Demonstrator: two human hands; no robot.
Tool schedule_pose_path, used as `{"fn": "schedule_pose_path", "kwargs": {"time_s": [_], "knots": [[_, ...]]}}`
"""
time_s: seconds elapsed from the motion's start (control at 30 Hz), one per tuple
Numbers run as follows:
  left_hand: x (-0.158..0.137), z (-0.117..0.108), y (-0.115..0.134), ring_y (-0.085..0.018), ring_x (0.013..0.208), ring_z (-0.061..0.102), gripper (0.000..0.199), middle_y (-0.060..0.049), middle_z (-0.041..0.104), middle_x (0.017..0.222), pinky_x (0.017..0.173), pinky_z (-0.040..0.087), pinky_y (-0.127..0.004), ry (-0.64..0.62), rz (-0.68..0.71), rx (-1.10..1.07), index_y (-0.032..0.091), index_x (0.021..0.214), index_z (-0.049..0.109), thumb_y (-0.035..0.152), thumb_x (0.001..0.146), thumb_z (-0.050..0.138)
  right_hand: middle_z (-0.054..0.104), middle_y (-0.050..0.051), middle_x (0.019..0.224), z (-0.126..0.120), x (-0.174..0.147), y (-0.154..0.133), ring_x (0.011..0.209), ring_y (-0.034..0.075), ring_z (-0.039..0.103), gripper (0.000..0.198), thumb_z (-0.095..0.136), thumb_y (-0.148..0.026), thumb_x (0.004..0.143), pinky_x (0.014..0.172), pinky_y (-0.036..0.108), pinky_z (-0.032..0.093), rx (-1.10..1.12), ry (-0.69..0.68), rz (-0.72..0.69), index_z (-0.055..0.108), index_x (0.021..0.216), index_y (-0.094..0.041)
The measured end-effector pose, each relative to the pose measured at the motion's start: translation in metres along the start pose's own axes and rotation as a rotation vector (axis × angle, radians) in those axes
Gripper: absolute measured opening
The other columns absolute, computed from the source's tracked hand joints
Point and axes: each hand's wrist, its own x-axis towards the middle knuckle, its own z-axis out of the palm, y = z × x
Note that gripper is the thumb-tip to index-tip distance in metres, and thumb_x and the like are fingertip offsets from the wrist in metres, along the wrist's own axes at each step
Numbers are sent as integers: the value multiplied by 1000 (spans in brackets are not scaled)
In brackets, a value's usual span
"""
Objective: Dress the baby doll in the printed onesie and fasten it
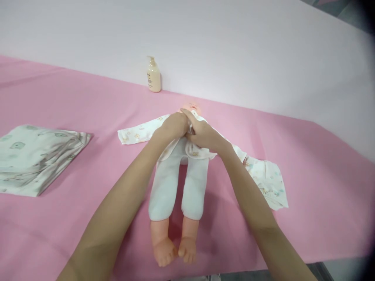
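Note:
A baby doll (189, 230) lies on its back, feet toward me, in white trousers (165, 191). Its white printed baby shirt (143, 130) has the sleeves spread to both sides, and its lower front edges part over the belly. At the upper chest, just below the doll's chin, my left hand (175, 125) is closed on the shirt front. My right hand (206, 134) meets it there, fingers curled and thumb stretched upward, also gripping the shirt. The exact spot under the fingertips is hidden.
A cream pump bottle (154, 76) stands at the back against the white wall (205, 47). Folded printed cloth (38, 156) lies at the left on the pink table cover (96, 101). Another small printed cloth item (268, 181) lies at the right, partly behind my right forearm.

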Motion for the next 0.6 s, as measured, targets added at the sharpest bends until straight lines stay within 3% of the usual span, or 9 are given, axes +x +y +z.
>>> {"fn": "schedule_pose_path", "kwargs": {"time_s": [0.1, 0.2, 0.27, 0.33, 0.43, 0.53, 0.6], "knots": [[-3, -18, -15, -21, 78, 68, 35, -8, 68, 88, 69, 54, -29, -47, -85, -261, 14, 121, 58, 11, 89, 46, 65, 4, 84, 0, 6, 10, 68, 20, 54, 69, 42, -10, 80, 73, 34, 49, -43, 86, 33, 44, 149, -16], [-10, -39, -37, -15, 76, 63, 48, -6, 64, 95, 68, 53, -26, 38, -173, -528, 17, 134, 50, 9, 86, 50, 67, 6, 87, -11, 8, 23, 70, 18, 54, 57, 41, -6, 75, 75, 32, 47, -1, 148, 25, 65, 127, -13], [-15, -52, -54, -11, 74, 58, 51, -4, 62, 95, 73, 52, -28, 115, -177, -510, 17, 135, 51, 4, 86, 47, 70, 5, 90, -23, 6, 33, 73, 17, 56, 47, 40, -7, 74, 76, 30, 47, 79, 159, 1, 74, 106, -14], [-19, -60, -71, -12, 77, 57, 43, -5, 64, 98, 78, 53, -31, 124, -191, -428, 16, 124, 61, 3, 86, 44, 72, 5, 93, -36, 2, 45, 78, 17, 60, 42, 41, -8, 74, 77, 30, 48, 144, 180, 30, 77, 94, -15], [-20, -60, -89, -22, 100, 61, 35, -8, 68, 121, 90, 52, -40, 30, -342, -248, 18, 106, 73, 7, 87, 46, 75, 9, 105, -51, -4, 69, 95, 22, 65, 49, 40, -5, 72, 84, 31, 51, 133, 266, 218, 79, 100, -14], [-18, -52, -92, -31, 117, 59, 38, -8, 61, 140, 96, 50, -49, -100, -460, -92, 24, 117, 73, 15, 87, 52, 69, 14, 127, -56, -9, 96, 118, 26, 63, 55, 41, -1, 74, 99, 34, 48, -69, 291, 468, 74, 118, -9], [-16, -48, -89, -34, 121, 58, 43, -8, 59, 144, 96, 49, -51, -140, -484, -48, 27, 127, 69, 18, 87, 55, 64, 17, 136, -54, -11, 109, 124, 28, 60, 57, 46, 0, 77, 103, 34, 46, -215, 176, 595, 68, 129, -6]]}}
